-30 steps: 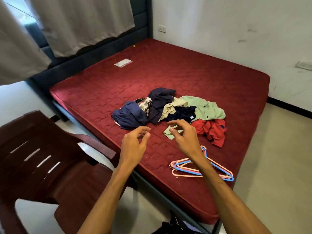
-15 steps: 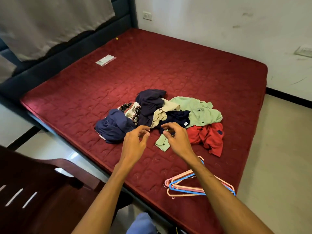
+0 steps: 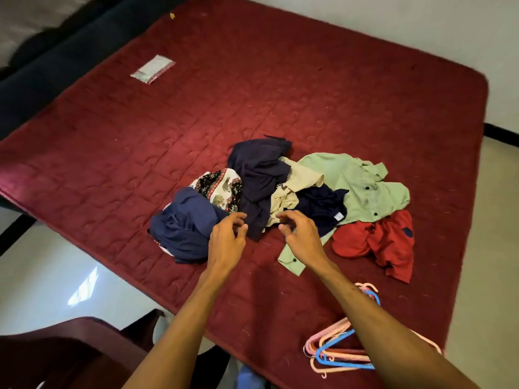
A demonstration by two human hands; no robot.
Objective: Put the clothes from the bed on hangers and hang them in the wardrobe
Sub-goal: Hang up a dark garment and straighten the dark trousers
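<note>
Both the left hand [image 3: 227,242] and right hand [image 3: 302,237] hover empty, fingers loosely curled, at the clothes pile's [image 3: 280,197] near edge on the bed [image 3: 140,141]

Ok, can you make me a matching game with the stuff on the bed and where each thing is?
Things:
1. red garment
2. hangers
3. small packet
4. blue garment

Places:
A. alone, far up the mattress
B. left end of the pile, by the left hand
C. near edge, under the right forearm
D. right end of the pile, below the green shirt

Pairs: 1-D, 2-C, 3-A, 4-B
</note>
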